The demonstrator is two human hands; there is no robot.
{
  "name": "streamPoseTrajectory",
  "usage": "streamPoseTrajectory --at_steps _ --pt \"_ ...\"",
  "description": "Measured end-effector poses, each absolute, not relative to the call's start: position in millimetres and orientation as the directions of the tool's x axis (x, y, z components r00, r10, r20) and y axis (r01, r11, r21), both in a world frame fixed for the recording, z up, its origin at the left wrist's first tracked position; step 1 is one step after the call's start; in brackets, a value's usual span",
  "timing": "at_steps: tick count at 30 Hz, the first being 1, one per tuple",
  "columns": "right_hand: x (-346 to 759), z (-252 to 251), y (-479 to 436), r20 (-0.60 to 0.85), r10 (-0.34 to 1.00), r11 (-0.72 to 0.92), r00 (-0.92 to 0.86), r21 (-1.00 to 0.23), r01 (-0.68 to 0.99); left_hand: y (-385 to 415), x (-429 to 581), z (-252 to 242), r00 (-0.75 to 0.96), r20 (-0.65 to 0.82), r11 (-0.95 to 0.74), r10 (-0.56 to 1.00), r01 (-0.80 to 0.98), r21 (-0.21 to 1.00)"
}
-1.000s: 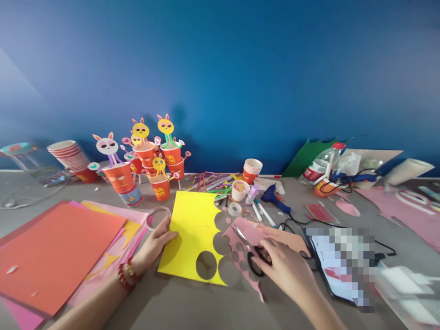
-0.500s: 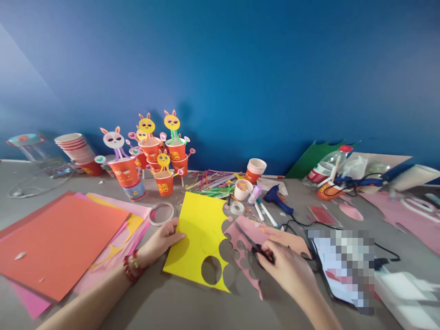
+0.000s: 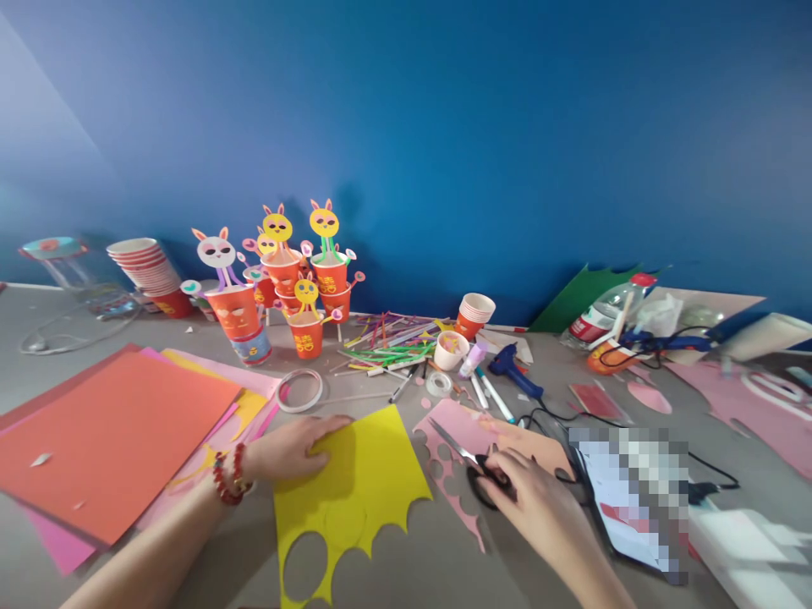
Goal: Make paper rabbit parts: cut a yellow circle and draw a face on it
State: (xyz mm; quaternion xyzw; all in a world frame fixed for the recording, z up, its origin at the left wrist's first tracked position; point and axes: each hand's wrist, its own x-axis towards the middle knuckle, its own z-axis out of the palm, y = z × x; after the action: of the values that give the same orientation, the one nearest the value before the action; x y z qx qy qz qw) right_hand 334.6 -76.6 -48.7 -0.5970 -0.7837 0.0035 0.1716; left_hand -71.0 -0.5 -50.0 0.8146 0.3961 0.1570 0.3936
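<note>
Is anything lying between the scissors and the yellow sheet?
Nothing visible blocks the way. The right hand is on the scissors, which lie on the pink sheet; only that sheet's punched edge and bare table separate them from the yellow sheet under the left hand.

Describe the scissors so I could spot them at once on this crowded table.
Start at the big yellow sheet at the near edge of the grey table; just right of it lies a pink sheet punched with round holes. The scissors lie on that pink sheet, the only metal blades there, their black handles gripped by the right hand.
</note>
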Motion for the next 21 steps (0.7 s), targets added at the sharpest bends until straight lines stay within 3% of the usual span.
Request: streamPoseTrajectory --at_steps 7,13,18,21 --pt "315 -29 -30 0.282 0.919 0.328 -0.277 -0.153 0.932 -8 -47 -50 0.600 0.136 -0.594 0.788 0.684 0.423" --pt "287 -34 39 0.234 0.917 0.343 -0.322 -0.056 0.938 -15 -43 -49 0.721 0.131 -0.703 0.681 0.593 0.392" --pt "281 -29 38 0.245 0.899 0.394 -0.364 -0.087 0.915 -14 -39 -57 0.703 0.141 -0.697 0.697 0.619 0.361" --pt "269 -12 9 0.360 0.820 0.531 -0.446 -0.187 0.826 -12 -38 -60 0.709 0.148 -0.704 0.690 0.608 0.367"
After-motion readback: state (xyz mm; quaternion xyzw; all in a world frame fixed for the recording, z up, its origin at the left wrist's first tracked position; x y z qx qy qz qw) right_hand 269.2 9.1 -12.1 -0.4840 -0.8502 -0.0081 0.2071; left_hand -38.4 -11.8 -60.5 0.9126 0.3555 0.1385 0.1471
